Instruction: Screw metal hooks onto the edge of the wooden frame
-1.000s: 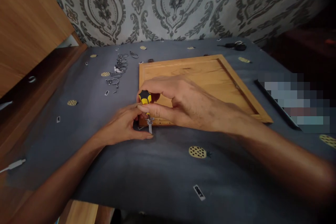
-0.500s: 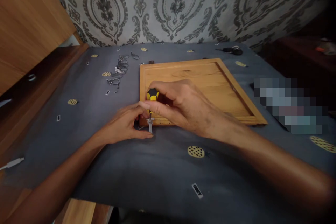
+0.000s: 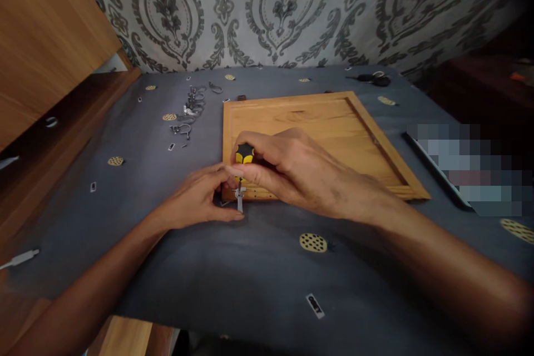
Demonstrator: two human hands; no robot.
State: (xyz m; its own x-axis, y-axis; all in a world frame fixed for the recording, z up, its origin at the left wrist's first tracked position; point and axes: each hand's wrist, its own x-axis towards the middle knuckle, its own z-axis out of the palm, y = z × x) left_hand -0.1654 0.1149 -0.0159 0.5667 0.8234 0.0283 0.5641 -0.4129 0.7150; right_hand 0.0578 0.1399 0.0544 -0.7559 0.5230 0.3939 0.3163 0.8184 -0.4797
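Note:
A yellow and black screwdriver (image 3: 244,153) stands nearly upright in my right hand (image 3: 294,169), its handle pinched between thumb and fingers. The shaft points down at a small grey metal bracket (image 3: 240,203) on the front left edge of a framed wooden panel (image 3: 300,122). My left hand (image 3: 200,194) steadies that bracket, thumb at its lower end and fingers by the panel's corner. The left fingertips are partly hidden behind the right thumb. Small dark holes show along the panel edge, right of the bracket.
Several metal clips (image 3: 194,103) lie on the patterned grey cloth (image 3: 167,267) behind my left hand. Dark-handled scissors (image 3: 373,78) rest at the back right. A blurred-out flat device (image 3: 467,172) sits at right. A white cable plug (image 3: 23,258) is at left.
The right hand has turned slightly on the screwdriver, whose handle leans a little differently. The left hand and bracket stay in place. The whole view has shifted slightly.

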